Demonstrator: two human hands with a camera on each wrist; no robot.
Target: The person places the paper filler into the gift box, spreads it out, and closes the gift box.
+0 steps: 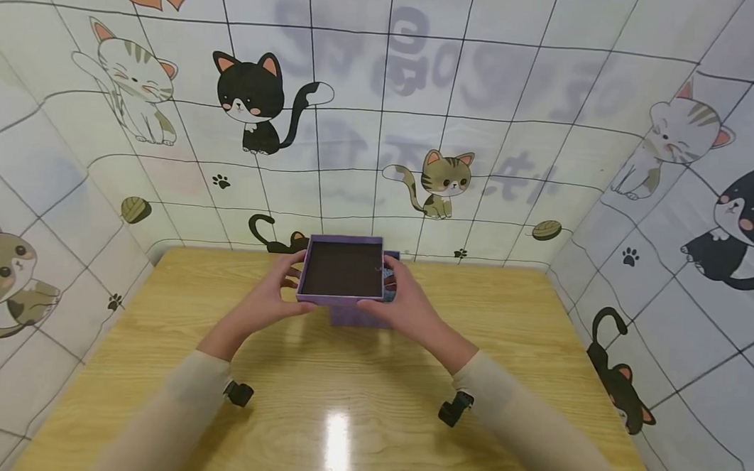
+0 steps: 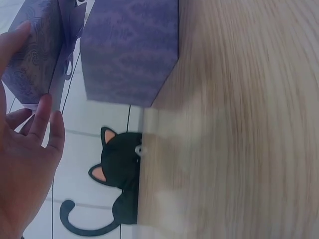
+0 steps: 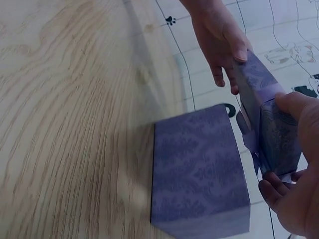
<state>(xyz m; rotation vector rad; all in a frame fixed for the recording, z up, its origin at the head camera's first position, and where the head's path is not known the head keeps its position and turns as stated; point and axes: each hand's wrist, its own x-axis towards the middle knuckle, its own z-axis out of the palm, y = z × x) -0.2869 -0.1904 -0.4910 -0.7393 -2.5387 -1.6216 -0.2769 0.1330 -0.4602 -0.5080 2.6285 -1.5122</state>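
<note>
Both hands hold a purple patterned box lid [image 1: 343,271] level above the table, its dark inner side facing the head camera. My left hand [image 1: 276,288] grips the left edge, thumb at the near corner and fingers at the side. At the opposite edge, my right hand [image 1: 410,303] grips the same way. Below and behind the lid stands a purple box [image 1: 361,317], mostly covered by it in the head view. The right wrist view shows the patterned wall of that box [image 3: 199,164], apart from the lid. A ribbon bow [image 3: 249,135] shows on the lid's outer face.
The light wooden table [image 1: 290,430] ends at a white wall covering [image 1: 356,142] printed with cats and grid lines. Similar covering rises on the left and right sides. A small black camera [image 1: 238,393] sits on the left wrist, another [image 1: 455,409] on the right.
</note>
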